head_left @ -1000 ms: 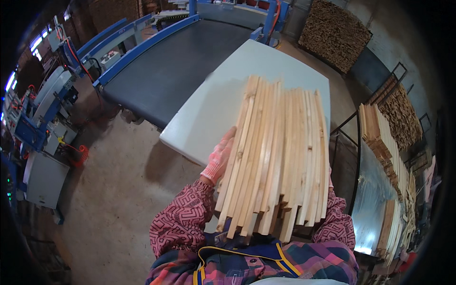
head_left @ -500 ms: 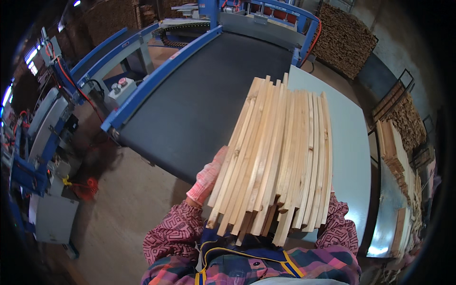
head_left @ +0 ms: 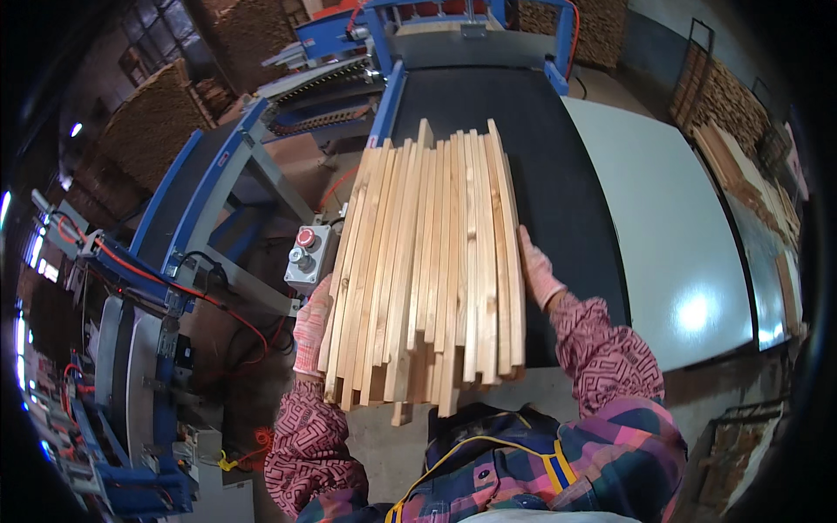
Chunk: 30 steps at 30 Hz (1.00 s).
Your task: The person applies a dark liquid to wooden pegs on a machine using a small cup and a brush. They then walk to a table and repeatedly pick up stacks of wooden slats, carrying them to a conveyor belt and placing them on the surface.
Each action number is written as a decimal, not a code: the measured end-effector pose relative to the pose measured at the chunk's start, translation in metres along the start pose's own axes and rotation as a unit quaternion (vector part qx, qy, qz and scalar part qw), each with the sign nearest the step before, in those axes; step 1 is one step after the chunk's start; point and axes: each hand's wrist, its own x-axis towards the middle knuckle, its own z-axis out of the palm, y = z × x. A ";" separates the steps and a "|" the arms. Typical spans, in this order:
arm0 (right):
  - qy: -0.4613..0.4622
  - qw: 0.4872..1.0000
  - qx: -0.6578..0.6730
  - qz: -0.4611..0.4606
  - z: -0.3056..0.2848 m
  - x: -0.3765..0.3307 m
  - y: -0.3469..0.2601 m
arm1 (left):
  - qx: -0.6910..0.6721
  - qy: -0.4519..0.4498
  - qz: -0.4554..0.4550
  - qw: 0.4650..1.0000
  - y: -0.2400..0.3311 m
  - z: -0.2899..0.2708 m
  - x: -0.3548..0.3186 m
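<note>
A thick bundle of pale wooden strips (head_left: 427, 261) is held up in front of me, with uneven ends at both top and bottom. My left hand (head_left: 312, 329), in a pink-and-white knit glove, presses against the bundle's left side. On its right side my gloved right hand (head_left: 538, 268) presses inward, so the strips are squeezed between both palms. Fingers that reach under the bundle are hidden. Behind and below the strips lies a dark conveyor belt (head_left: 558, 183), which they partly cover.
A grey control box (head_left: 309, 254) with a red button stands left of the bundle. A pale smooth table (head_left: 671, 235) adjoins the belt on the right. Blue-framed machinery (head_left: 205, 187) with orange hoses stands at left. Stacked wood (head_left: 728, 96) is at the far right.
My view has turned left, so the belt and pale table appear farther right. The bundle, still between both hands, now hangs over the belt's left side, close to the control box.
</note>
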 end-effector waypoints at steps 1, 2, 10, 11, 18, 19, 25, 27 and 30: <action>-0.032 0.999 -0.014 -0.008 -0.024 -0.005 -0.019 | 0.013 -0.012 0.018 1.000 -0.011 -0.029 0.005; -0.062 0.997 -0.027 -0.021 -0.048 -0.010 -0.038 | 0.027 -0.023 0.039 0.999 -0.018 -0.055 0.007; 0.290 0.929 0.219 -0.070 -0.056 -0.046 -0.092 | -0.013 -0.025 0.048 0.998 -0.039 -0.072 0.022; 0.303 0.915 0.262 -0.052 -0.047 -0.045 -0.091 | -0.006 -0.006 0.054 0.999 -0.042 -0.064 0.022; 0.071 0.589 0.791 0.150 -0.096 -0.058 -0.150 | -0.152 -0.154 -0.079 0.973 -0.024 -0.045 0.020; 0.009 0.612 0.780 0.135 -0.106 -0.062 -0.143 | -0.129 -0.169 -0.084 0.973 -0.012 -0.028 0.016; -0.168 0.546 0.820 -0.012 -0.117 -0.061 -0.127 | -0.005 -0.125 -0.067 0.990 0.014 0.018 -0.026; -0.145 0.550 0.822 -0.023 -0.107 -0.058 -0.111 | -0.062 -0.098 -0.049 0.992 0.012 0.037 -0.047; -0.149 0.539 0.827 -0.059 -0.090 -0.052 -0.084 | -0.038 -0.113 0.014 0.993 -0.024 0.022 -0.038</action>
